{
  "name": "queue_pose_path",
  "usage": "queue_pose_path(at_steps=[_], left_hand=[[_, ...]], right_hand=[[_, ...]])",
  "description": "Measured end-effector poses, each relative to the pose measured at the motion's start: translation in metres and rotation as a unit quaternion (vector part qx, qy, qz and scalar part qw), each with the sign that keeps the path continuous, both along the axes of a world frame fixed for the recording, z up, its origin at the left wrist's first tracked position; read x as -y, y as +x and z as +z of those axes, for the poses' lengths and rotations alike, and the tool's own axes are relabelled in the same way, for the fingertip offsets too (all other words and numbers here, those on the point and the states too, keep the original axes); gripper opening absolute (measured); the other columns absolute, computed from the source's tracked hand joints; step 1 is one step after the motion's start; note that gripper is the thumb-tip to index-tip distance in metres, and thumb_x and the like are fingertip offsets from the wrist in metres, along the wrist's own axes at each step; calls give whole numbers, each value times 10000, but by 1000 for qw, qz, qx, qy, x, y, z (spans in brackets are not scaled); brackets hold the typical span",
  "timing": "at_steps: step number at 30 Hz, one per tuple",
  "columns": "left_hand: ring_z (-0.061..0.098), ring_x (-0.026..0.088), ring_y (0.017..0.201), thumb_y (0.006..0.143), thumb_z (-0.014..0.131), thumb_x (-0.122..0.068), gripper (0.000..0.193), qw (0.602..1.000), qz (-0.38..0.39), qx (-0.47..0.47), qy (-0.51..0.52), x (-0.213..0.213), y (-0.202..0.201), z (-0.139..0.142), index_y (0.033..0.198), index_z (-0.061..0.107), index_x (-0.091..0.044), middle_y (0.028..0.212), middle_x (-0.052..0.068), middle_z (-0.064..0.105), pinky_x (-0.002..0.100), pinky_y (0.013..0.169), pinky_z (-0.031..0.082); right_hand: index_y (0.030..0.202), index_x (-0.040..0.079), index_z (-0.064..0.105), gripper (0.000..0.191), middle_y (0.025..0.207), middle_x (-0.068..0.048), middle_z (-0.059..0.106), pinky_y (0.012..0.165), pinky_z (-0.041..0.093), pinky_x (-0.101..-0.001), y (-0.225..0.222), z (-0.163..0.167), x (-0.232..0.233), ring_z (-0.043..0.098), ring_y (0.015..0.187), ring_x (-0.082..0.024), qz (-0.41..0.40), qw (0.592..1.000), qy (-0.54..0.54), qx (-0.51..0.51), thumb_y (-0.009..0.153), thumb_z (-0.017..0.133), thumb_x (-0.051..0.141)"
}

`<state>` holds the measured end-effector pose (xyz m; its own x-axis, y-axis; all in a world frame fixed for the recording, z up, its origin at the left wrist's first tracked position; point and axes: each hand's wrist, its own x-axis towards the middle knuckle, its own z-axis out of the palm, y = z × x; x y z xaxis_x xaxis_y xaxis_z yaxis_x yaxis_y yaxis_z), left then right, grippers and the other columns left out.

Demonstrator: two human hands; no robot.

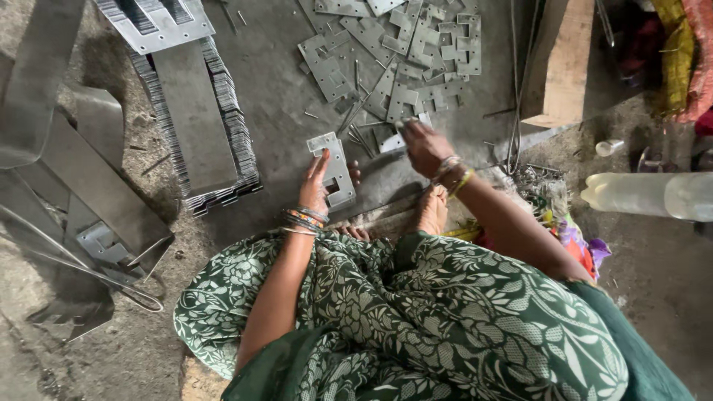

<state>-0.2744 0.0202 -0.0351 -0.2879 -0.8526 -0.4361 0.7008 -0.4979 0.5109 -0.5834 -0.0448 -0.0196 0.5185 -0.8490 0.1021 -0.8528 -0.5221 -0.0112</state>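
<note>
Seated person, seen from above, wearing a patterned garment (416, 312).
A dark green cloth printed with white leaves and flowers is covering lap and shoulder; bangles are circling the left wrist (303, 218) and right wrist (451, 172); a bare foot (432, 210) is showing.

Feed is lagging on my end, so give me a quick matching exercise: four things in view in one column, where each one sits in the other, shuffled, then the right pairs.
Things:
1. Notched metal plate
2. Loose pile of cut plates
3. Clear plastic bottle
4. Tall stack of thin sheets

Places:
A. lying on its side at the right edge
B. held by the left hand
C. on the floor to the left of the hands
D. on the floor beyond the right hand

Pairs: 1-B, 2-D, 3-A, 4-C.
</note>
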Motion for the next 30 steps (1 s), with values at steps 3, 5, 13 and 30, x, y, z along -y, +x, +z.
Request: queue_pose_path(at_steps=[3, 5, 13, 30], left_hand=[[751, 295, 815, 984, 646, -455, 517, 1000, -17, 11, -12, -4, -3, -24, 1283, 578, -40, 1012, 204, 740, 446, 718, 636], [741, 284, 805, 982, 649, -459, 523, 999, -31, 18, 0, -6, -4, -41, 1304, 579, -54, 1000, 195, 734, 436, 714, 628], [748, 257, 842, 1006, 649, -427, 471, 993, -35, 115, -5, 0, -14, -49, 1276, 589, -46, 1036, 176, 750, 401, 726, 621], [751, 302, 846, 1047, 567, -418, 461, 999, -34, 17, -13, 5, -15, -52, 1292, 527, -30, 1044, 201, 742, 445, 715, 642]], right_hand=[[1370, 36, 580, 476, 1392, -175, 588, 1024, 558, -430, 18, -7, 9, 597, 1304, -359, 49, 999, 14, -19, 905, 614, 133], [1360, 42, 576, 492, 1371, -200, 576, 1021, 555, -441, 26, -1, 24, 592, 1280, -373, 69, 996, 34, -51, 884, 624, 154], [1436, 177, 551, 663, 1516, -115, 482, 929, 531, -476, 34, 46, 110, 475, 1344, -352, -20, 990, 124, -64, 793, 683, 84], [1125, 202, 685, 259, 1028, -49, 717, 678, 654, -368, 14, 68, 108, 710, 966, -253, 30, 978, 142, -152, 915, 622, 64]])
